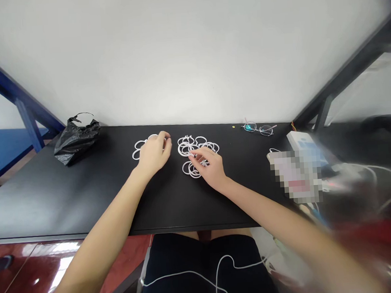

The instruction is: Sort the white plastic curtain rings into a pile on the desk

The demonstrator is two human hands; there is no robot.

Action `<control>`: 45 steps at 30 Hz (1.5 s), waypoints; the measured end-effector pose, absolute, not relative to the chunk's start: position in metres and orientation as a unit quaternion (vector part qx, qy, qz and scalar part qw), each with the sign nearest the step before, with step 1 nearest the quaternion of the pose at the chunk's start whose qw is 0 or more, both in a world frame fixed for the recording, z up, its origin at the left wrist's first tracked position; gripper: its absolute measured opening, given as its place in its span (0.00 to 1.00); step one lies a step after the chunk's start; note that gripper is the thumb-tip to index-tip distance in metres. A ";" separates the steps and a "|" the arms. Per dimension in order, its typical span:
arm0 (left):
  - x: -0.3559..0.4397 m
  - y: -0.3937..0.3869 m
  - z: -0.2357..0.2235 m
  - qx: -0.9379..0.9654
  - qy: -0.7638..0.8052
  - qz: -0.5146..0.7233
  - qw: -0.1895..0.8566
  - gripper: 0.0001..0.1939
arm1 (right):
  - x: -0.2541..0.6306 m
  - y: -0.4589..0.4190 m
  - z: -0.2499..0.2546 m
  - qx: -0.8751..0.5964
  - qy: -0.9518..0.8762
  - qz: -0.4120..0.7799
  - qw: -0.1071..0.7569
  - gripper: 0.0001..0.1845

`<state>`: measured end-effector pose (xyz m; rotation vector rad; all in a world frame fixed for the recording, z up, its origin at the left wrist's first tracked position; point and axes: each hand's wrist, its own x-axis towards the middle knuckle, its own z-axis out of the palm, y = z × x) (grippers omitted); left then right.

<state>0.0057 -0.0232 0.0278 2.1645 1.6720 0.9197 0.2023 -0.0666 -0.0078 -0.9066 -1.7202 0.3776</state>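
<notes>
Fingers (200, 152) (right), pinched together, touching white rings (179, 150)

Black bag (77, 139) on bench (173, 206), left end. Glasses (258, 128) near the wall (189, 57), right of centre. White box (305, 147) further right. Cable (191, 272) across the lap.

left hand (153, 154) palm down, curled; right hand (212, 165) angled inward, pinched.
</notes>
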 end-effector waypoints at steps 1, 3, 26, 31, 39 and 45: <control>0.001 -0.021 0.027 0.747 0.595 0.288 0.075 0.13 | 0.202 -0.066 -0.008 -0.384 -0.726 0.162 0.547 0.07; -0.004 -0.017 0.023 0.754 0.612 0.233 0.056 0.10 | 0.202 -0.066 -0.008 -0.388 -0.728 0.168 0.539 0.07; 0.037 -0.050 0.019 0.851 0.367 0.359 0.112 0.20 | 0.198 -0.073 -0.007 -0.385 -0.722 0.222 0.530 0.06; 0.036 -0.048 0.018 0.841 0.331 0.420 0.079 0.20 | 0.195 -0.074 -0.008 -0.349 -0.697 0.316 0.542 0.08; 0.037 -0.046 0.016 0.851 0.304 0.423 0.062 0.17 | 0.193 -0.074 -0.011 -0.340 -0.645 0.385 0.566 0.07; 0.036 -0.044 0.014 0.849 0.360 0.379 0.083 0.16 | 0.195 -0.071 -0.012 -0.347 -0.654 0.349 0.575 0.05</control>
